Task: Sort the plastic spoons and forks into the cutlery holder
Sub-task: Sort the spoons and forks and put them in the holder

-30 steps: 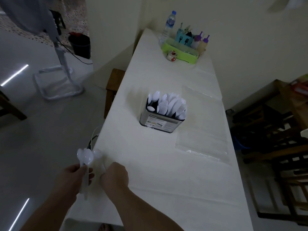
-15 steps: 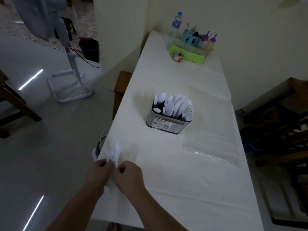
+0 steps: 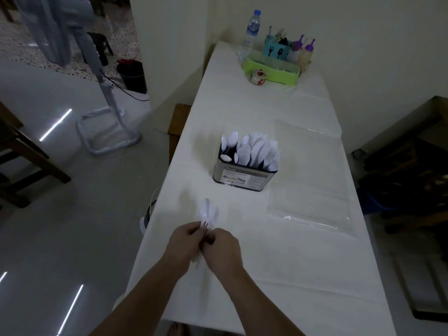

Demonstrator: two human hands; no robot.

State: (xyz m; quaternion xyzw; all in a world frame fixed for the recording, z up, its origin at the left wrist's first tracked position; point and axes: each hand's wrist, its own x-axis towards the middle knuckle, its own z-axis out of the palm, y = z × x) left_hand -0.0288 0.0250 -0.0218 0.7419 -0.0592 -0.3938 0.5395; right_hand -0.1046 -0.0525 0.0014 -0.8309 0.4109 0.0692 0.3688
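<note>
Low in the middle of the frame, my left hand (image 3: 185, 241) and right hand (image 3: 221, 246) are pressed together, fingers curled and pinching the thin handles of a few smooth white plastic spoons (image 3: 209, 212); their round bowls stick up just above my fingertips. Up and to the right, well apart, the shiny boxy metal cutlery holder (image 3: 243, 177) stands on the white cloth-covered table (image 3: 278, 263), packed with white spoons and forks. Its label is too blurry to read.

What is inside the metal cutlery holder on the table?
White plastic spoons and some fork tines stand upright in the rectangular metal cutlery holder, bowls up. Its walls hide their handles and any dividers.
</note>
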